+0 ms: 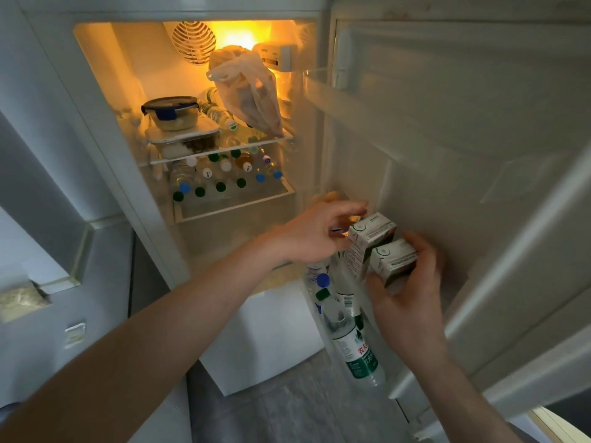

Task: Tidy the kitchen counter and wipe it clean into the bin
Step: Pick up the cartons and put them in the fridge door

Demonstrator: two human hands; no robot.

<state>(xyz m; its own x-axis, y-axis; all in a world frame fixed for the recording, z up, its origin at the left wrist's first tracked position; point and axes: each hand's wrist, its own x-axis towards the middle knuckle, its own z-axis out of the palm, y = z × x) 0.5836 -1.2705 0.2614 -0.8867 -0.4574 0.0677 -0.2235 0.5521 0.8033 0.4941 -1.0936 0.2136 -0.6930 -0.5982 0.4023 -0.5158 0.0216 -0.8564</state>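
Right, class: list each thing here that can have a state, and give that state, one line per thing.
Fridge door: open
Fridge light: on
Container: lidded
Bag: tied
Door bottles: capped, upright
Upper carton: touched by left hand
Lower carton: gripped by right hand

cartons (380, 247) above door-shelf bottles (351, 340) | fridge shelves (220, 145) left (behind)

Door rack tight, upper door shelf free.
Lower door rack (396, 383) packed with water bottles (355, 350); two cartons (371, 241) and both hands fill the space above them. Upper door shelf (323, 91) unobstructed. Plastic bag (252, 91) hangs across top fridge shelf.
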